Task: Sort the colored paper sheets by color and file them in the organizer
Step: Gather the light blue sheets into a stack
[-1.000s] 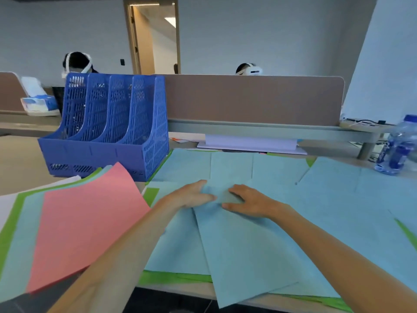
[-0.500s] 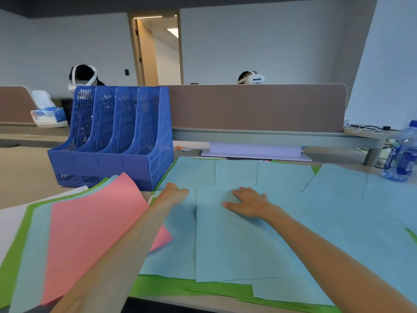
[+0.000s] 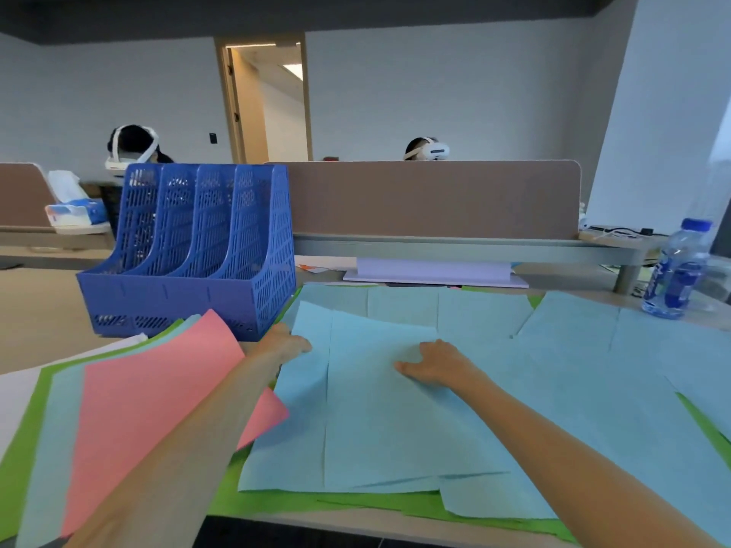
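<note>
Several light blue sheets (image 3: 387, 409) lie overlapped across the desk, with green sheets (image 3: 300, 504) showing under them at the front. My right hand (image 3: 437, 363) rests flat on the top blue sheet. My left hand (image 3: 283, 346) sits at the far left corner of the blue sheets, fingers curled at the paper's edge. A pink sheet (image 3: 154, 405) lies on a fanned pile of blue, green and white paper at the left. The blue plastic organizer (image 3: 190, 270) with several slots stands at the back left; its slots look empty.
A water bottle (image 3: 676, 270) stands at the right. A lilac paper stack (image 3: 431, 270) lies under the brown divider (image 3: 435, 199). A tissue box (image 3: 73, 211) sits far left. Two people with headsets sit behind the divider.
My left hand slid left from beside the right hand to the left corner of the blue sheets. The angled top blue sheet now lies squared up. The view tilted upward.
</note>
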Motion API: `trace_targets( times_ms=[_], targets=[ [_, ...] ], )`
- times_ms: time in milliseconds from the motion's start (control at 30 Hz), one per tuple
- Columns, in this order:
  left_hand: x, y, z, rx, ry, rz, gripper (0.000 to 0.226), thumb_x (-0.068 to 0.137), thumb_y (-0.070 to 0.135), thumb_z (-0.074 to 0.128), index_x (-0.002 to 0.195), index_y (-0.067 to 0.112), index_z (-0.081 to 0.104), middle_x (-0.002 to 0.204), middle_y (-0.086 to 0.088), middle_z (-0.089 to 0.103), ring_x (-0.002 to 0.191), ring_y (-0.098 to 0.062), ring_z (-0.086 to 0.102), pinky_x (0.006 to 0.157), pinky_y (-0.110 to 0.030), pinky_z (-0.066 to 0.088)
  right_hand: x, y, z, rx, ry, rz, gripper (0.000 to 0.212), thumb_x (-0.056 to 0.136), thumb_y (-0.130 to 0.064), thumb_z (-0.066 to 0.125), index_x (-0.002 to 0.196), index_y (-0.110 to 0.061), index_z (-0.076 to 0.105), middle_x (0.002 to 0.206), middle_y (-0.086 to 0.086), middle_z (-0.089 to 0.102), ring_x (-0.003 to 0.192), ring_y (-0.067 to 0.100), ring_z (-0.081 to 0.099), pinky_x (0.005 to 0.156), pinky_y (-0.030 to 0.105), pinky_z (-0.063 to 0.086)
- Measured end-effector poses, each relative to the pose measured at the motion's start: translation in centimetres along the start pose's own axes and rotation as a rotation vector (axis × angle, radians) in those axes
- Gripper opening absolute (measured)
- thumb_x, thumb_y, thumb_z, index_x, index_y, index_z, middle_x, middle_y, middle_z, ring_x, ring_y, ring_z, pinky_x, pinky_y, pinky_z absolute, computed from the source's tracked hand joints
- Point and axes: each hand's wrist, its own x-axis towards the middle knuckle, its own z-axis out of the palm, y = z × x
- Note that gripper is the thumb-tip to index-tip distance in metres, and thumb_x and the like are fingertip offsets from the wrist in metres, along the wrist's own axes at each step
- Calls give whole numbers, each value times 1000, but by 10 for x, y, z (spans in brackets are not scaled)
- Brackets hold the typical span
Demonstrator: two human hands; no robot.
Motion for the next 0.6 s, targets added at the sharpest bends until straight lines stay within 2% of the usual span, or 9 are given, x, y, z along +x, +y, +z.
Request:
trace_targets(
  times_ms=[67,100,167,233,300,367,433,500,600],
  targets=[
    [-4,-6,-2,-8,10,-10,9,84,1,60,88,-3,54,80,-14,52,73,-27,55,65,-31,44,1,-5,1,-9,-5,-9,74,87,-67,44,137,-12,44,142,15,40,134,31,35,107,39,36],
    [0,-9,-1,1,30,-5,15,86,0,59,74,4,49,72,-10,47,69,-25,51,63,-30,40,3,-9,2,-9,-10,-14,74,87,-67,43,136,-12,44,143,15,39,134,31,35,107,39,36],
    [5,-13,6,54,115,69,33,88,6,57,63,14,38,66,-5,40,66,-21,43,62,-28,32,7,-15,6,-7,-5,-32,74,87,-67,43,137,-13,43,144,15,37,135,31,33,107,40,35],
    [10,-10,14,72,142,113,27,90,10,51,66,14,42,68,-5,40,66,-20,40,64,-27,27,13,-20,9,3,22,-42,73,87,-66,42,139,-14,42,146,14,35,137,30,29,109,40,33],
    [11,-5,20,36,59,129,13,94,16,48,94,7,57,89,-7,52,80,-22,49,70,-26,32,21,-22,10,2,46,-44,73,88,-66,40,140,-15,40,147,13,33,139,29,26,109,40,31],
    [17,1,22,68,-15,159,42,88,33,62,121,9,55,117,-1,57,106,-22,56,85,-27,42,31,-26,12,-13,60,-51,73,89,-67,37,141,-15,38,148,13,32,139,29,25,110,40,27],
    [23,7,19,83,-64,241,50,75,29,77,119,11,60,119,-1,65,107,-20,62,94,-33,49,39,-32,14,-16,79,-60,75,88,-69,36,141,-16,38,148,13,32,139,30,25,112,40,25],
    [28,14,15,27,-46,313,37,73,10,79,108,12,66,109,-6,70,100,-22,66,92,-38,52,46,-39,15,37,109,-61,78,86,-72,36,142,-16,37,148,12,33,140,30,26,113,41,24],
    [27,28,5,-163,1,403,25,78,4,75,94,20,65,104,-4,71,93,-22,68,84,-36,55,54,-45,11,333,173,-43,90,84,-72,43,150,-15,21,154,12,26,143,29,23,116,40,22]
  ],
)
